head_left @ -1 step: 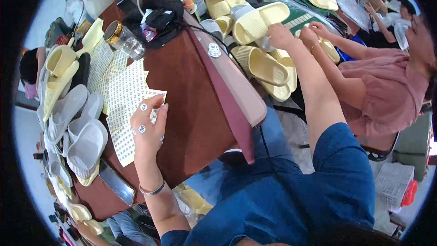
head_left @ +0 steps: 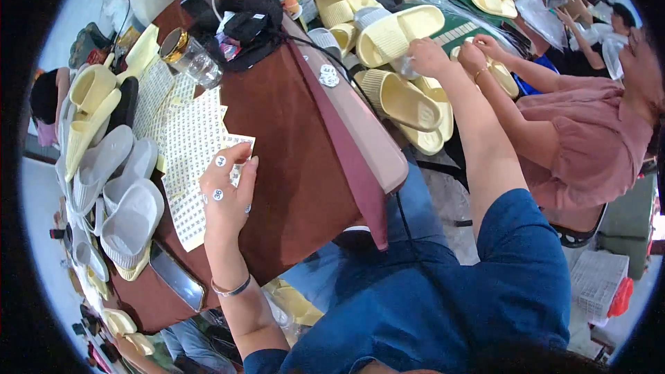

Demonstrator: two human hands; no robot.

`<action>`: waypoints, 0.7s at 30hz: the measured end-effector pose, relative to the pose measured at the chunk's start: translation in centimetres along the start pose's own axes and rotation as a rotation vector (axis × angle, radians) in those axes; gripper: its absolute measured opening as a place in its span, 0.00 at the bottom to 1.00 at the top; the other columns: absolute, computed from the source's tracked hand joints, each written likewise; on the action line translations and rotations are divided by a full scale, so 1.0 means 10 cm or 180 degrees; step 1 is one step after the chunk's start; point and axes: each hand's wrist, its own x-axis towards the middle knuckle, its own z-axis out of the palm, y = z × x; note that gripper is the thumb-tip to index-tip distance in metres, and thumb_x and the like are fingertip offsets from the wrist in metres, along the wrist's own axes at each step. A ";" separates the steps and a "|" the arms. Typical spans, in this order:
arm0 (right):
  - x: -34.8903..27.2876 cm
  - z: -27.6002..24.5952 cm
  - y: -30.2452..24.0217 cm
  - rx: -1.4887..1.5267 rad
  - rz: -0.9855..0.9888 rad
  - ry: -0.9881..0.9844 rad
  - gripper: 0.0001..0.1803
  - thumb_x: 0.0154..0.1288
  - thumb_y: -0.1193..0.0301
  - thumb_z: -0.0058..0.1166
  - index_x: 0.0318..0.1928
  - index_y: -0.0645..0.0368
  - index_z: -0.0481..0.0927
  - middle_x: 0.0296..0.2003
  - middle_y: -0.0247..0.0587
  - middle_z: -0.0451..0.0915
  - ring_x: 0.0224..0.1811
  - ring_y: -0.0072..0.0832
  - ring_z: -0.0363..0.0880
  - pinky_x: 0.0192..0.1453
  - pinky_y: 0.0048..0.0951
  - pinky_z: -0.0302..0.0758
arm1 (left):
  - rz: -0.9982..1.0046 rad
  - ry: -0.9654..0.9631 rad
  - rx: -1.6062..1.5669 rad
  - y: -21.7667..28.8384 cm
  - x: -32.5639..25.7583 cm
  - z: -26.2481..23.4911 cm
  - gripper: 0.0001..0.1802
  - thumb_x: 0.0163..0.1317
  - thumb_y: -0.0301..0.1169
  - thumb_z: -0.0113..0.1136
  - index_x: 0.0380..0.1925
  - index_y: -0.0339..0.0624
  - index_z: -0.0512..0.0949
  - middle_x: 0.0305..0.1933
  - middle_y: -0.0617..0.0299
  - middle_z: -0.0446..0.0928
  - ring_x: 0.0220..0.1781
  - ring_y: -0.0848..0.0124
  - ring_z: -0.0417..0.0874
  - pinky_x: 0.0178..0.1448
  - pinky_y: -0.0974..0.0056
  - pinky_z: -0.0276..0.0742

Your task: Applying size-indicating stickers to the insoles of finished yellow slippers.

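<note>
The left hand [head_left: 225,190] lies left of the frame's centre, fingers curled onto the near edge of a white paper sheet of small round printed stickers [head_left: 197,159]; two loose round white stickers cling to the back of the hand's fingers. The sheet is one of several overlapping sheets, each a grid of tiny dark-printed dots, spread flat on the brown tabletop [head_left: 291,166] and running from the hand toward the upper left of the frame. Whether the fingers pinch the sheet's edge or only press on it cannot be told.

The right hand [head_left: 426,55], in the upper middle of the frame, is closed over the heel end of a pale yellow ribbed foam slide sandal [head_left: 398,31] that lies just beyond the far edge of the tabletop, on a heap of other pale yellow sandals [head_left: 409,104].

Along the left edge of the frame a row of grey slide sandals [head_left: 128,218] lies beside the sticker sheets. A clear glass jar with a gold lid [head_left: 187,55] lies tipped at the upper left of the tabletop, near a black pouch with a cable [head_left: 253,24]. At the right of the frame a person in a pink top [head_left: 589,145] reaches both hands to the sandal heap
</note>
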 end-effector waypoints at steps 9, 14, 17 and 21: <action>-0.30 0.13 -0.48 0.0224 -0.0515 0.0801 0.09 0.55 0.64 0.61 0.31 0.55 0.85 0.38 0.41 0.81 0.49 0.42 0.78 0.54 0.46 0.75 | 0.0013 -0.0136 -0.0012 0.08 0.04 0.00 0.11 0.61 0.23 0.66 0.44 0.36 0.82 0.38 0.51 0.83 0.39 0.59 0.86 0.45 0.60 0.80; -0.27 0.50 -0.61 -0.0009 -0.0304 0.0850 0.11 0.57 0.61 0.62 0.37 0.52 0.86 0.40 0.41 0.78 0.52 0.42 0.77 0.58 0.48 0.74 | -0.0010 0.0005 -0.0075 0.05 0.01 0.00 0.11 0.61 0.23 0.66 0.44 0.37 0.81 0.38 0.52 0.83 0.39 0.58 0.86 0.45 0.60 0.81; -0.21 0.67 -0.35 0.0134 -0.0226 0.0844 0.09 0.61 0.63 0.59 0.37 0.52 0.87 0.38 0.43 0.80 0.50 0.44 0.79 0.56 0.46 0.76 | 0.0119 0.0059 -0.0273 0.03 0.05 0.03 0.11 0.61 0.24 0.66 0.44 0.38 0.82 0.38 0.52 0.84 0.39 0.58 0.86 0.45 0.60 0.81; -0.33 -0.01 -0.47 0.0224 0.0250 0.1119 0.13 0.68 0.64 0.52 0.33 0.59 0.84 0.39 0.51 0.82 0.46 0.48 0.81 0.51 0.50 0.79 | -0.0015 0.0408 -0.0112 0.01 -0.06 -0.09 0.09 0.61 0.24 0.65 0.41 0.37 0.82 0.39 0.51 0.84 0.41 0.57 0.86 0.46 0.59 0.80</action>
